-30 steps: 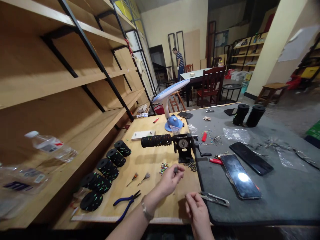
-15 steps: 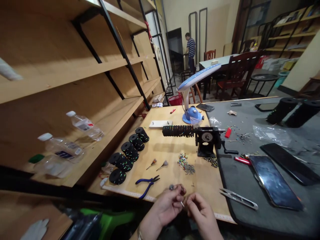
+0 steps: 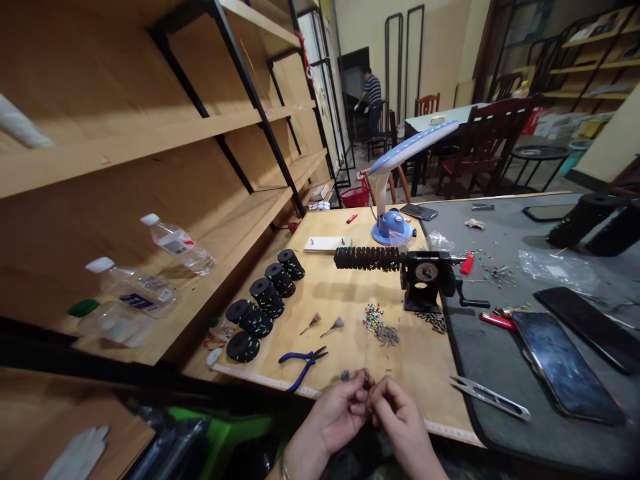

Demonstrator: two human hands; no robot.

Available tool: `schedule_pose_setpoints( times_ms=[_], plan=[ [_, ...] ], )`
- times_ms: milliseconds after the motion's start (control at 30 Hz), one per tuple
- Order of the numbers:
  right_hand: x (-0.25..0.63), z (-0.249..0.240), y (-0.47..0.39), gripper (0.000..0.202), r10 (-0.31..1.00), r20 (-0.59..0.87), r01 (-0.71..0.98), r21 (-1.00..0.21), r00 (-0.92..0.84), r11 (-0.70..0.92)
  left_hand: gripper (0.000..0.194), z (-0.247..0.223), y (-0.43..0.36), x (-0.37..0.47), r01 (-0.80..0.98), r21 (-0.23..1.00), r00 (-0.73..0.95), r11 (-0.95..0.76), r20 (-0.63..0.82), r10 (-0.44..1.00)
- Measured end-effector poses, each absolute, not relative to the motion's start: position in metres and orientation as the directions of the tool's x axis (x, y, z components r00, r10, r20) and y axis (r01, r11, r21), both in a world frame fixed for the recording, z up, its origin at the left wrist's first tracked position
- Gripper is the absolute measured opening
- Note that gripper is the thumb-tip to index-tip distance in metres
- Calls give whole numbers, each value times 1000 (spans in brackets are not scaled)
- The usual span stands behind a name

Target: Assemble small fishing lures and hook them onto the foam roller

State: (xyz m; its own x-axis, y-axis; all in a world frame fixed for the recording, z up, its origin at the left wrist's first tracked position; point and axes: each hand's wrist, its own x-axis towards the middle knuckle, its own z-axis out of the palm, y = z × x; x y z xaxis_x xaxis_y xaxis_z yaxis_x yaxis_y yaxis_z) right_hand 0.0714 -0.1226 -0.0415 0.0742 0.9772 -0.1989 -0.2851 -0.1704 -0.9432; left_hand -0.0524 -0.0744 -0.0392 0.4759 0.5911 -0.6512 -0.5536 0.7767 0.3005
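Note:
My left hand (image 3: 341,412) is closed at the table's front edge, its fingertips pinched on something too small to name. A small greyish piece (image 3: 345,376) shows beside its index finger. Against it, my right hand (image 3: 400,421) is closed too, thumb and forefinger pressed together, and what they hold is hidden. Blue-handled pliers (image 3: 303,365) lie left of the hands. Beyond them are a heap of coloured beads (image 3: 373,319) and a heap of grey metal bits (image 3: 387,335). A black ridged roll (image 3: 367,259) is mounted on a hand-cranked winder (image 3: 423,280).
Black foam spools (image 3: 267,297) stand in a row at left. A blue desk lamp (image 3: 393,223) rises behind the winder. Thread snips (image 3: 493,398) and a phone (image 3: 565,367) lie on the grey mat (image 3: 480,347). Bottles (image 3: 133,287) lie on the shelf. A person (image 3: 373,100) stands far back.
My view has turned slightly left, so the table things sit farther right. My hands have come closer together, and the thin pale piece seen between them earlier is hidden.

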Motion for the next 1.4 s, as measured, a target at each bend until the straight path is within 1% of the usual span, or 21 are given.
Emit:
schedule_pose_setpoints(
  times_ms=[367, 633, 967, 1400],
  plan=[
    [71, -44, -123, 32, 982, -167, -283, -950, 93, -135, 8, -36, -75, -51, -556, 310, 468, 771, -650, 599],
    [71, -45, -123, 29, 981, -167, -259, -956, 94, -138, 6, -38, -76, -51, -558, 307, 463, 771, -655, 597],
    [70, -49, -124, 30, 981, -166, -291, -948, 102, -131, 17, -37, -74, -49, -573, 291, 460, 766, -659, 595],
    [71, -46, -122, 30, 985, -153, -251, -960, 80, -128, 17, -36, -77, -49, -567, 304, 451, 766, -664, 597]
  ],
)
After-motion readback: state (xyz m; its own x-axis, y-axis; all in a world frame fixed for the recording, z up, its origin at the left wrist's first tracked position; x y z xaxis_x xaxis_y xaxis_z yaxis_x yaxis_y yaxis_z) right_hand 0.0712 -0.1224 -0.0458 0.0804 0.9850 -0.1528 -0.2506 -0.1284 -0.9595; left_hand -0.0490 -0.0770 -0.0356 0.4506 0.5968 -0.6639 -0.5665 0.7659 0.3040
